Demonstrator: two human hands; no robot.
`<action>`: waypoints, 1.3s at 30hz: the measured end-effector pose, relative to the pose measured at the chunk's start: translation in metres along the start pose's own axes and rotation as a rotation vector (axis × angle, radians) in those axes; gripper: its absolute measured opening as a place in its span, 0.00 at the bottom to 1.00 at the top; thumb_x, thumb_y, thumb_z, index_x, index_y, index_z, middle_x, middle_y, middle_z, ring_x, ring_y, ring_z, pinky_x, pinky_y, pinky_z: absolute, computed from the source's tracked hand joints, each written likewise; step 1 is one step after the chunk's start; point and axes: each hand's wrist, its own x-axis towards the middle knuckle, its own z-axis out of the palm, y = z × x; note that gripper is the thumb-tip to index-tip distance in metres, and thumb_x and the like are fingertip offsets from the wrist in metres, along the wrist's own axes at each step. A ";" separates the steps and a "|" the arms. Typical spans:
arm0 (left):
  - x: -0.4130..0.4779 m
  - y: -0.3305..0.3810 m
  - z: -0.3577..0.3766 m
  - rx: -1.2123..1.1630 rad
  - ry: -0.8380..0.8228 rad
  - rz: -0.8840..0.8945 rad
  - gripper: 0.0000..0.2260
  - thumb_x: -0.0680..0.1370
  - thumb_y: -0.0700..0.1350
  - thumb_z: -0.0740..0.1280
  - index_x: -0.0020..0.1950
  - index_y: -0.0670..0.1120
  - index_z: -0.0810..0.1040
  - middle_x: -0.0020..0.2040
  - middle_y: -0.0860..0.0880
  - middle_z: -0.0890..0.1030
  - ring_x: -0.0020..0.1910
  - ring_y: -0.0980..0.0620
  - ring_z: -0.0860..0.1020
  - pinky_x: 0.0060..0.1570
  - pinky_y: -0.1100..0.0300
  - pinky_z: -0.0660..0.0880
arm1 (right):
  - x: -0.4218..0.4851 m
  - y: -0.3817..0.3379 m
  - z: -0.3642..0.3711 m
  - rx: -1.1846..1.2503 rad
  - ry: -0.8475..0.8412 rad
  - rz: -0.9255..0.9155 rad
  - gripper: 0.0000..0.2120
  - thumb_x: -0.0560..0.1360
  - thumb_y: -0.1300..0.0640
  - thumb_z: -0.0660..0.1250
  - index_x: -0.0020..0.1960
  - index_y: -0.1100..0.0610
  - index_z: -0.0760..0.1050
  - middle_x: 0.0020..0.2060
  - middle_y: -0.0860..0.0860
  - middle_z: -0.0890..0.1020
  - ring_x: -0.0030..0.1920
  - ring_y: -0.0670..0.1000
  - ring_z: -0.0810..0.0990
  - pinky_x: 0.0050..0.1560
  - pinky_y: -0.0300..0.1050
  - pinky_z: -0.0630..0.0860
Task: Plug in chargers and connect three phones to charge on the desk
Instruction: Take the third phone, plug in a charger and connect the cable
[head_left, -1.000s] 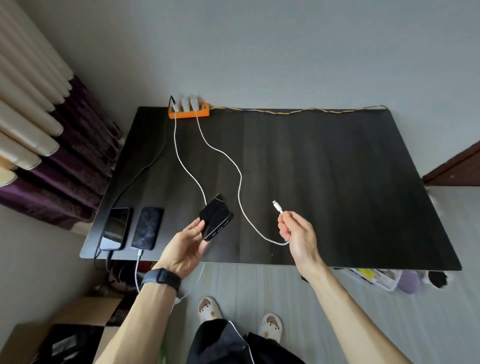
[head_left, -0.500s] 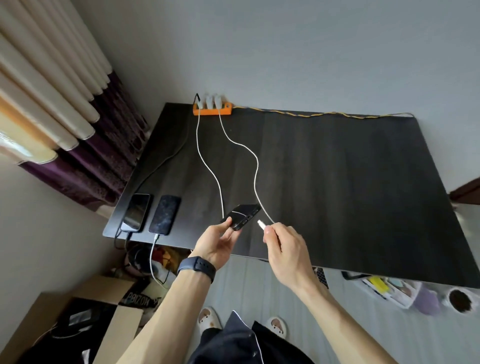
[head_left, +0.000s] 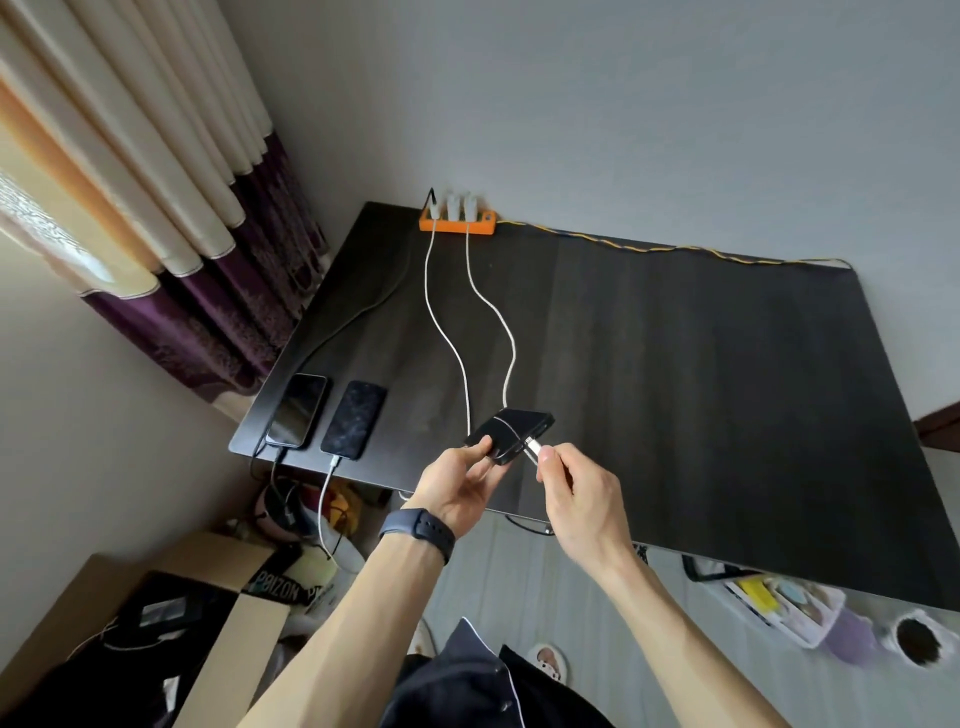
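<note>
My left hand (head_left: 460, 486) grips a black phone (head_left: 511, 431), held tilted above the front edge of the dark desk (head_left: 675, 374). My right hand (head_left: 576, 499) pinches the white cable plug (head_left: 532, 448), whose tip touches the phone's bottom end. That white cable (head_left: 506, 338) runs back to an orange power strip (head_left: 457, 221) holding three chargers at the desk's far edge. Two more black phones (head_left: 298, 410) (head_left: 356, 420) lie flat at the left front corner, each with a cable in its lower end.
A second white cable (head_left: 447, 343) and a black cable (head_left: 353, 317) cross the desk's left half. A yellow cord (head_left: 675, 249) runs along the back edge. Curtains (head_left: 156, 208) hang left. Cardboard boxes (head_left: 223, 587) and clutter sit on the floor below.
My hands have come together: the right hand brought the plug up to the phone's bottom end, and the left hand lifted the phone slightly. The camera view shifted left.
</note>
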 end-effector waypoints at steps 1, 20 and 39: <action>0.000 0.000 -0.002 -0.001 0.010 0.010 0.15 0.78 0.31 0.64 0.66 0.32 0.71 0.56 0.33 0.82 0.56 0.39 0.82 0.44 0.52 0.83 | 0.000 -0.001 0.000 -0.021 0.000 0.004 0.16 0.82 0.55 0.59 0.35 0.55 0.69 0.24 0.46 0.70 0.28 0.46 0.70 0.31 0.35 0.64; -0.020 -0.002 -0.014 0.146 -0.058 0.353 0.33 0.80 0.34 0.64 0.80 0.51 0.55 0.59 0.43 0.83 0.54 0.39 0.83 0.58 0.43 0.78 | -0.011 -0.020 0.006 -0.072 -0.040 0.135 0.18 0.83 0.51 0.58 0.34 0.52 0.70 0.24 0.47 0.73 0.29 0.48 0.72 0.35 0.47 0.66; -0.004 0.027 -0.069 0.755 -0.014 0.251 0.28 0.78 0.31 0.64 0.66 0.62 0.73 0.51 0.42 0.85 0.49 0.45 0.84 0.44 0.50 0.81 | 0.021 0.024 0.057 0.449 -0.529 0.497 0.10 0.80 0.51 0.66 0.53 0.59 0.76 0.49 0.59 0.85 0.44 0.52 0.84 0.41 0.50 0.82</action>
